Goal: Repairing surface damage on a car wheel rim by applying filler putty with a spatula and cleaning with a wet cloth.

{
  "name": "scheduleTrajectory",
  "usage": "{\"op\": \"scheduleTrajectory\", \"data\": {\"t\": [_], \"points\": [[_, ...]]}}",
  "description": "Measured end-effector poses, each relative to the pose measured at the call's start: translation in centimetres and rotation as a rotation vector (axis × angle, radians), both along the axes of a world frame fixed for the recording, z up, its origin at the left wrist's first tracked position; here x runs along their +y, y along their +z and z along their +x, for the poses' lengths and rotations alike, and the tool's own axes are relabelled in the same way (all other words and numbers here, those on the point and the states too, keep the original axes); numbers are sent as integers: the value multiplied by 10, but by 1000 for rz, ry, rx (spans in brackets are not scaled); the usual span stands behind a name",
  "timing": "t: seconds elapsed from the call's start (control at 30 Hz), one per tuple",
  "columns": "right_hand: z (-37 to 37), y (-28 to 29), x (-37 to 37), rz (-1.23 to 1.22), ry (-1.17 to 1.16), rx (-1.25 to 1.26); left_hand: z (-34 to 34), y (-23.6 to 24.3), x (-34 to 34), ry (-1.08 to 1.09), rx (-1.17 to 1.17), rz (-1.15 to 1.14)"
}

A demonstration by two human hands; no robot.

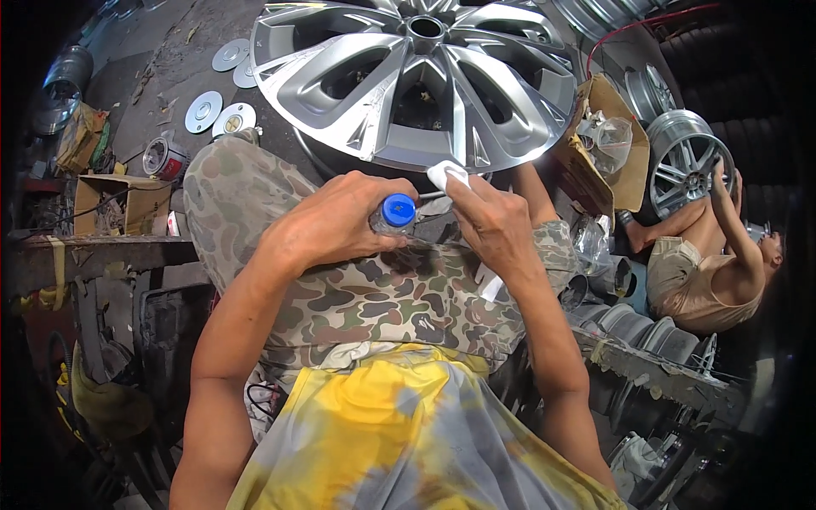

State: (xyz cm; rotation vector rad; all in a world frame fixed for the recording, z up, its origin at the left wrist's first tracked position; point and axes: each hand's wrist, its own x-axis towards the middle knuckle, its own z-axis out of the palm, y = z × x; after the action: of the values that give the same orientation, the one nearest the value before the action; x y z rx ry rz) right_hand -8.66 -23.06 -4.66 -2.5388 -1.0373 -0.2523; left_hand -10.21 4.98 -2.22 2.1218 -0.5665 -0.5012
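Observation:
My left hand [340, 217] is wrapped round a small clear bottle with a blue cap [398, 209], held upright above my lap. My right hand [495, 223] pinches a folded white cloth [444, 175] close to the near edge of a large silver alloy wheel [374, 98]. Whether the cloth touches the wheel I cannot tell. A white strip [490, 286] shows under my right wrist; its link to the cloth is hidden. Light scuffs show on the wheel's spokes and rim, and its centre hole faces up.
Several round silver discs [204, 112] lie left of the wheel, near a can [161, 159] and a cardboard box [140, 204]. At right, an open carton [631, 174] holds plastic bags. Beyond it, another person [697, 276] handles a second wheel [665, 197].

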Motion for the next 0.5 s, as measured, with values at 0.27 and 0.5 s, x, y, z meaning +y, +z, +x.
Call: {"op": "scheduleTrajectory", "data": {"t": [0.27,0.5], "points": [[0,12,-10,-111,-70,112,-2,-1,4,13,-14,-3],[6,13,-14,-63,18,-15,-1,-2,3,3,4,-24]]}}
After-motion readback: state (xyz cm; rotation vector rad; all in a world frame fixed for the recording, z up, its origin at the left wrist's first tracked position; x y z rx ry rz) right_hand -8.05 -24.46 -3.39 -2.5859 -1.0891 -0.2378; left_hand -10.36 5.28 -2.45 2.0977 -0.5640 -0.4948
